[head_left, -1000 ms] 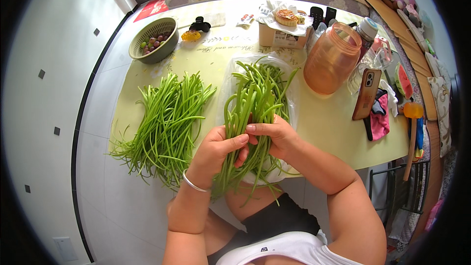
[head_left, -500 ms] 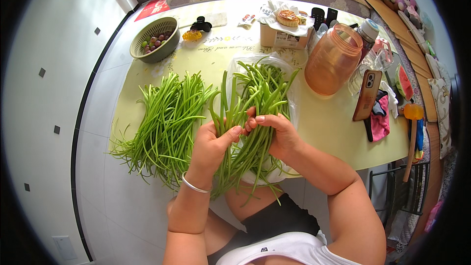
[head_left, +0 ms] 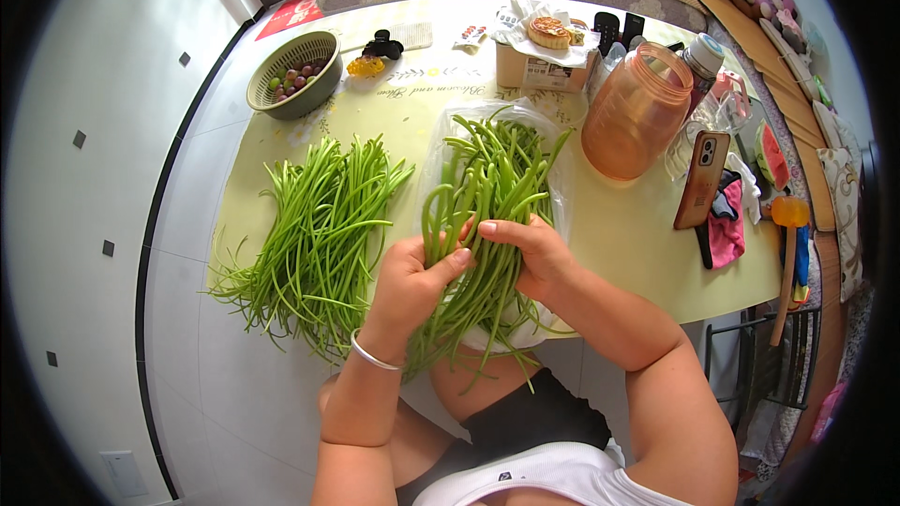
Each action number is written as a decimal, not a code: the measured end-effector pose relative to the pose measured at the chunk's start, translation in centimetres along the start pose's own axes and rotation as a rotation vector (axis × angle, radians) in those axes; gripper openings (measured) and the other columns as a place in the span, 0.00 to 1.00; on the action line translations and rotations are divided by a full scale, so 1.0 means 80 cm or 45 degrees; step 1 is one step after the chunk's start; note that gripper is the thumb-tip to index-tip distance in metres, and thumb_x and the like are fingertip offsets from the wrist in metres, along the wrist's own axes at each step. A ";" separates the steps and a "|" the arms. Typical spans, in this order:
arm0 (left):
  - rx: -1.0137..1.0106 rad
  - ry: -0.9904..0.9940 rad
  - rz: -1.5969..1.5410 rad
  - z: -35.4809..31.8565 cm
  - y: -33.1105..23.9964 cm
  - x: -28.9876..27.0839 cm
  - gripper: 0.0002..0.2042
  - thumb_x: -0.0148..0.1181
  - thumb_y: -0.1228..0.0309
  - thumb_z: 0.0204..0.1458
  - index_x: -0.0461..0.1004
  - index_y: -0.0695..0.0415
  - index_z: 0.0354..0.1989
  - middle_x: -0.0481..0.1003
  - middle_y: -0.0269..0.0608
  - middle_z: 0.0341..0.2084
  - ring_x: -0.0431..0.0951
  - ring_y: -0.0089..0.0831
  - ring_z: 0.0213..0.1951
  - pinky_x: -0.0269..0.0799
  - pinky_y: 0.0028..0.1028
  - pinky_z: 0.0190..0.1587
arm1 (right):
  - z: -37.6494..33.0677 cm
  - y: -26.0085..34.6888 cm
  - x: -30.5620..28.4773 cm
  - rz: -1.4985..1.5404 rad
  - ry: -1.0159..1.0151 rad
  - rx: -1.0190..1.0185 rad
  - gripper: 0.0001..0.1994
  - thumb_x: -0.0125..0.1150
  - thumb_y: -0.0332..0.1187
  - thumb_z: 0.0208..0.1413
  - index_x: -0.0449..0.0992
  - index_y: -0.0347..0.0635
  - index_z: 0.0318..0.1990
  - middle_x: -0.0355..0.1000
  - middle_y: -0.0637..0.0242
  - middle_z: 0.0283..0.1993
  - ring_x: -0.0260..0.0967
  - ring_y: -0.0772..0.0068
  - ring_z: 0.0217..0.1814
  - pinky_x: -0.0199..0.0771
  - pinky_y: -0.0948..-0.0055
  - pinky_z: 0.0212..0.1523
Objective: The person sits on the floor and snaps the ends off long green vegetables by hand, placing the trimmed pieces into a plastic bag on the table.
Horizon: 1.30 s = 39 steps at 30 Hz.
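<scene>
My left hand (head_left: 412,274), with a white bangle at the wrist, is closed around a small bunch of long green vegetable stems (head_left: 442,211), its thumb across them. Close beside it, my right hand (head_left: 539,258) curls against a larger bunch of green stems (head_left: 511,164). Its thumb lies over some of these, and its other fingertips are partly hidden behind them. This bunch rests on a thin white plastic bag (head_left: 429,159), its thin ends hanging over the table's near edge. Left of my hands a separate pile of green stems (head_left: 323,234) is spread on the table.
On the pale yellow table (head_left: 628,253) stand a basket (head_left: 328,98) of grapes, a hair clip (head_left: 382,47), a cardboard box (head_left: 539,73) with a pastry (head_left: 548,32), and a large orange-tinted jar (head_left: 633,117). A phone (head_left: 701,183) leans at the right beside pink-and-black cloth (head_left: 727,234).
My left hand has shifted slightly right, bringing its stems up against the larger bunch. My right hand stays nearly in place, its thumb a little further left.
</scene>
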<state>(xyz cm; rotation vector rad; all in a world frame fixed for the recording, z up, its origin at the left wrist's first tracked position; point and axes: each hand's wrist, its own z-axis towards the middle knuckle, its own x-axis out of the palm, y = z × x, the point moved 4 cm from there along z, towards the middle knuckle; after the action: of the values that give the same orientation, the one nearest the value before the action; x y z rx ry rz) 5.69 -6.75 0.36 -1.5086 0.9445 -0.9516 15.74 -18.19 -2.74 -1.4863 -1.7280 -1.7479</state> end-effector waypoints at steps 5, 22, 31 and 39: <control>-0.084 0.078 -0.052 0.000 -0.001 0.009 0.11 0.58 0.78 0.56 0.77 0.65 0.47 0.77 0.31 0.33 0.71 0.15 0.33 0.68 0.19 0.37 | -0.004 -0.001 -0.002 0.055 -0.050 -0.011 0.09 0.64 0.29 0.53 0.77 0.37 0.40 0.77 0.61 0.39 0.75 0.69 0.38 0.78 0.67 0.42; -0.116 0.259 0.019 -0.002 -0.004 0.003 0.07 0.59 0.73 0.56 0.78 0.66 0.35 0.76 0.33 0.24 0.72 0.19 0.26 0.68 0.22 0.29 | -0.005 0.001 0.010 0.105 0.054 0.033 0.12 0.65 0.27 0.51 0.73 0.38 0.42 0.75 0.60 0.37 0.76 0.65 0.38 0.80 0.59 0.33; -0.146 0.102 0.123 -0.002 0.000 0.007 0.07 0.58 0.72 0.58 0.76 0.62 0.30 0.75 0.34 0.20 0.72 0.20 0.22 0.67 0.22 0.25 | -0.007 0.004 0.009 0.047 -0.027 -0.021 0.09 0.66 0.28 0.52 0.74 0.38 0.40 0.77 0.58 0.35 0.76 0.65 0.33 0.80 0.60 0.31; 0.152 0.036 0.551 -0.005 -0.018 0.007 0.08 0.58 0.74 0.54 0.76 0.67 0.37 0.76 0.47 0.28 0.75 0.35 0.31 0.70 0.33 0.37 | -0.005 -0.001 0.002 0.091 -0.131 -0.099 0.09 0.67 0.25 0.51 0.75 0.39 0.39 0.76 0.62 0.36 0.76 0.68 0.36 0.79 0.65 0.38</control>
<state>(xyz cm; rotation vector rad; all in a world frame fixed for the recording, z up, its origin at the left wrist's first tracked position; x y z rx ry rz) 5.68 -7.26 1.87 -1.1299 1.1548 -0.7013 15.44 -18.45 -2.60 -1.6775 -1.6499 -1.7491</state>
